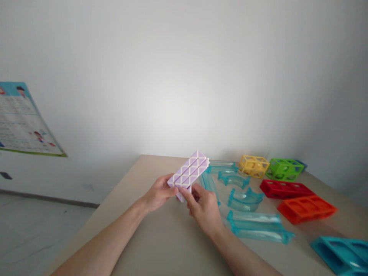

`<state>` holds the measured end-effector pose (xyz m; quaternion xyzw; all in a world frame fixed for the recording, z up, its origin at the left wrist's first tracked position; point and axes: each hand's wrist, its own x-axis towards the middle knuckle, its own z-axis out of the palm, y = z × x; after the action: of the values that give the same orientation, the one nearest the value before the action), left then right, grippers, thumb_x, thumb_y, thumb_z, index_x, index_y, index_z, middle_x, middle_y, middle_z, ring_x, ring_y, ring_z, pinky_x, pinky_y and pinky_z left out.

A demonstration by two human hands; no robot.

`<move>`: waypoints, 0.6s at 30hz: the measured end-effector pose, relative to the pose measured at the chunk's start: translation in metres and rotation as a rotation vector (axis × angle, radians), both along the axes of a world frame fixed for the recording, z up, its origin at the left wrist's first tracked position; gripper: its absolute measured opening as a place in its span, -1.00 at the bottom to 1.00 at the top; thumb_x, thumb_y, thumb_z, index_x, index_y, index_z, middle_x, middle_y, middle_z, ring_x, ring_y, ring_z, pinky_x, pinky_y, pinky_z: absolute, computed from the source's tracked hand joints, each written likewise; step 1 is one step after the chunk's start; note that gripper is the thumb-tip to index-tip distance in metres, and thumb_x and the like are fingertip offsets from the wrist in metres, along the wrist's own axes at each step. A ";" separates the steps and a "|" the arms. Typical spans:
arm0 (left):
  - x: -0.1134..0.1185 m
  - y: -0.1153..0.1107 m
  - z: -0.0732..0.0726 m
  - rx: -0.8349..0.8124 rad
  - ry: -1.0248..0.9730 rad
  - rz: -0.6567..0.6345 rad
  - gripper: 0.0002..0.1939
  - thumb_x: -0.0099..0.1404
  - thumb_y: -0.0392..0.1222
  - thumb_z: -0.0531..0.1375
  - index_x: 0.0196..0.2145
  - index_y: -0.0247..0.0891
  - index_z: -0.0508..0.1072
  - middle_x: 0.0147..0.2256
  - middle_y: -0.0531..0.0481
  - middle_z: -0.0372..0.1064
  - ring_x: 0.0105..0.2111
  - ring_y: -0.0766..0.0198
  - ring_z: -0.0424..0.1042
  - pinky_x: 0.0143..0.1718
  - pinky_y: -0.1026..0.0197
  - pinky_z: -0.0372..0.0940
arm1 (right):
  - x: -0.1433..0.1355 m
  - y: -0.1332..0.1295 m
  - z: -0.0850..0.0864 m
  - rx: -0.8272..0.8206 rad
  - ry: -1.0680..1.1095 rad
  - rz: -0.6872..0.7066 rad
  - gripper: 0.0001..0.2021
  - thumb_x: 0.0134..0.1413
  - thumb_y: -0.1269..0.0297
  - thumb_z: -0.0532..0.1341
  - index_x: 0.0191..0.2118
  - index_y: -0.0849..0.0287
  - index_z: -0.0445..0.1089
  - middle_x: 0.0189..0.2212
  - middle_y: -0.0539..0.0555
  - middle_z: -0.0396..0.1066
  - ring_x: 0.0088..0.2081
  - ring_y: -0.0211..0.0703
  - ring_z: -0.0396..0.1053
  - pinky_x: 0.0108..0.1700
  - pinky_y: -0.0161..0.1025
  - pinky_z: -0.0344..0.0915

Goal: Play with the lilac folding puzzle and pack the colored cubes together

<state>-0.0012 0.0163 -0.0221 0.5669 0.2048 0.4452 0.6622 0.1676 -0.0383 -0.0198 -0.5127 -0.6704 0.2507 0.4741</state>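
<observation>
So the lilac puzzle (188, 170) with pale triangle outlines is up in both hands, tilted with its far end to the right, above the middle of the table (155, 241). Left hand (161, 192) has its lower left end pinched between thumb and fingers. Right hand (204, 205) is curled in, thumb and fingers closed on a bit that sticks out underneath. Some fingertips are hidden behind the puzzle, so can't tell exactly how they sit.

Just past the right hand it gets crowded: a bunch of see-through teal track pieces. There's a long strip (211, 188) partly blocked by that hand and the puzzle, a straight piece (222, 167) at the back, two curved pieces (246, 201), and a wider straight channel (258, 227) near the right forearm.

Further right are the chunky frame blocks: yellow block (253, 166) right beside the green block (284, 169), a blue block (301, 165) peeking out behind, then red block (287, 189), orange block (307, 209), and a blue-green block (342, 251) cut off at the corner. Plain wall (184, 76) behind, poster (25, 119) on the left.
</observation>
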 end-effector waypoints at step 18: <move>-0.003 0.002 0.004 0.045 0.040 0.029 -0.60 0.03 -0.13 0.44 -0.20 -0.37 0.51 -0.31 -0.09 0.48 -0.34 0.22 0.42 -0.29 0.22 0.27 | 0.001 0.002 -0.008 0.049 0.007 0.020 -0.59 0.21 -0.09 0.13 -0.48 0.14 0.23 -0.67 -0.08 0.22 -0.63 -0.30 0.19 -0.57 -0.36 0.05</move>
<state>-0.0046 0.0180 -0.0184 0.5872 0.2162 0.4478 0.6387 0.1684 -0.0361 -0.0274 -0.4934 -0.6799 0.2409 0.4861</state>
